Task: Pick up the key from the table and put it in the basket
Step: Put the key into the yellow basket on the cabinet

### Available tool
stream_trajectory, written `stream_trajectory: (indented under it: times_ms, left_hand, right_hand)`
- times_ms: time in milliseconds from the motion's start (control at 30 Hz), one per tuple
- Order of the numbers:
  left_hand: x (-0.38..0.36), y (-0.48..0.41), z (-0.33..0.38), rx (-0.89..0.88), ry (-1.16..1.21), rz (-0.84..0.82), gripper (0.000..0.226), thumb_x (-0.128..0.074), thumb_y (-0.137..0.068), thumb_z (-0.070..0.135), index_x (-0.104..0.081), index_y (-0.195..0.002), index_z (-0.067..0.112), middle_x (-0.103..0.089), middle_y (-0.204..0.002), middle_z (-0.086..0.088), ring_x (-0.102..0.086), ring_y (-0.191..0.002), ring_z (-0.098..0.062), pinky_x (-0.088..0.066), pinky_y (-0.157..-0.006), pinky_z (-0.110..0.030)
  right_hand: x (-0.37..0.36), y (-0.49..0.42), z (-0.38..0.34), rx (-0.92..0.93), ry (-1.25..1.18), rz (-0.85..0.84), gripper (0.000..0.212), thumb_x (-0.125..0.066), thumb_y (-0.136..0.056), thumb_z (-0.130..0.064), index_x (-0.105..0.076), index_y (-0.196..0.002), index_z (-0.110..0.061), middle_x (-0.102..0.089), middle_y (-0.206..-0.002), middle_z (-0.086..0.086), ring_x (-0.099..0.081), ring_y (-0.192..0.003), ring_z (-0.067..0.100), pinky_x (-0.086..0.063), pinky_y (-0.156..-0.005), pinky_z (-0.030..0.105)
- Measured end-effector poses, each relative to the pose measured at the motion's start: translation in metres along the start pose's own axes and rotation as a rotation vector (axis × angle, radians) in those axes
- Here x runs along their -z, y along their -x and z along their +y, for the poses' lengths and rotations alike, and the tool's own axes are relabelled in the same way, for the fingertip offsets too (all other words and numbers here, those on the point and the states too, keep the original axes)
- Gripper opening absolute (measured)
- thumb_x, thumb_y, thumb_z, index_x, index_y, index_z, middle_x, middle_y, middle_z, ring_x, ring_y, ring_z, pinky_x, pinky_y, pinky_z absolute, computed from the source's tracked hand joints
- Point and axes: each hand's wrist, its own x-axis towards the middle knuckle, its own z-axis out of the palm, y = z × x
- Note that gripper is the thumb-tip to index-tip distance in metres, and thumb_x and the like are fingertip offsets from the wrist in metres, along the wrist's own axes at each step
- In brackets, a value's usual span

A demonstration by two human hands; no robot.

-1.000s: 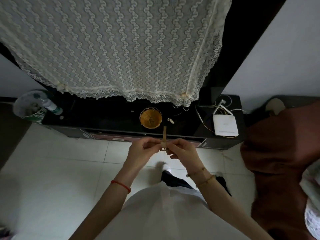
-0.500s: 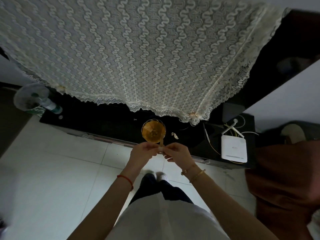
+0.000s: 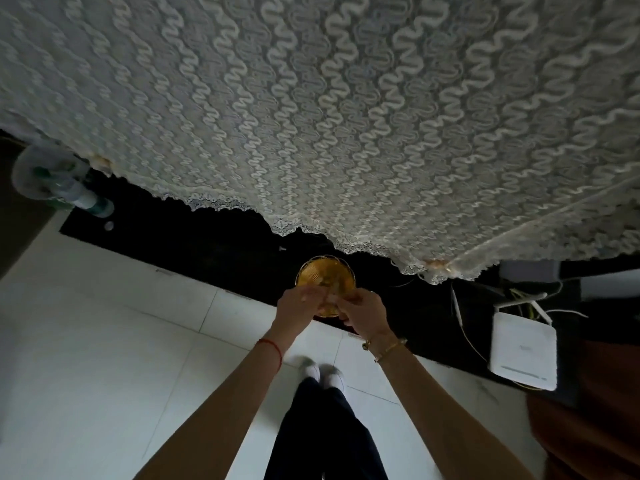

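Both-hand grip (image 3: 329,299) on something blurred, over basket (image 3: 325,273).

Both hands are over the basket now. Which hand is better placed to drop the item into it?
Probably the right hand: its fingertips lie over the basket opening, while the left hand sits at the rim. Blur hides the item.

**Both hands held together over the basket**

The left hand (image 3: 300,308) and the right hand (image 3: 363,311) are seen with fingertips brought together above the near edge of the round amber basket (image 3: 325,276), which stands on the dark table (image 3: 194,244). A small pale object is pinched between the fingertips; whether it is the key cannot be told, as it is blurred. A lace cloth (image 3: 311,116) is draped above the table. A white router (image 3: 523,351) lies to the right, with cables beside it.
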Motion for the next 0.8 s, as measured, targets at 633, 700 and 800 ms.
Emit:
stream_trajectory:
  times_ms: [633, 700, 800]
  left_hand:
    - [-0.041, -0.177, -0.104, 0.257, 0.090, -0.144, 0.054, -0.029, -0.102, 0.044, -0.063, -0.120, 0.007, -0.072, -0.108, -0.016, -0.071, -0.089, -0.026, -0.058, -0.081, -0.035]
    - [-0.043, -0.185, -0.103, 0.297, 0.102, -0.162, 0.055, -0.028, -0.103, 0.043, -0.058, -0.126, 0.003, -0.070, -0.113, -0.021, -0.070, -0.093, -0.030, -0.058, -0.078, -0.035]
    - [-0.044, -0.194, -0.097, 0.424, 0.223, -0.191, 0.053, -0.027, -0.105, 0.036, -0.046, -0.138, -0.001, -0.059, -0.131, -0.028, -0.063, -0.114, -0.042, -0.054, -0.083, -0.043]
  right_hand:
    - [-0.077, -0.185, 0.091, -0.182, 0.296, -0.023, 0.039, -0.069, -0.079, -0.038, -0.068, -0.101, -0.006, -0.068, -0.098, 0.011, -0.062, -0.097, 0.031, -0.046, -0.075, 0.032]
    - [-0.081, -0.189, 0.092, -0.201, 0.274, -0.022, 0.032, -0.069, -0.080, -0.035, -0.066, -0.094, -0.006, -0.061, -0.088, 0.010, -0.058, -0.087, 0.027, -0.044, -0.071, 0.032]
    - [-0.087, -0.195, 0.095, -0.232, 0.302, -0.020, 0.022, -0.061, -0.083, -0.017, -0.066, -0.095, 0.001, -0.064, -0.087, 0.017, -0.060, -0.087, 0.030, -0.049, -0.073, 0.036]
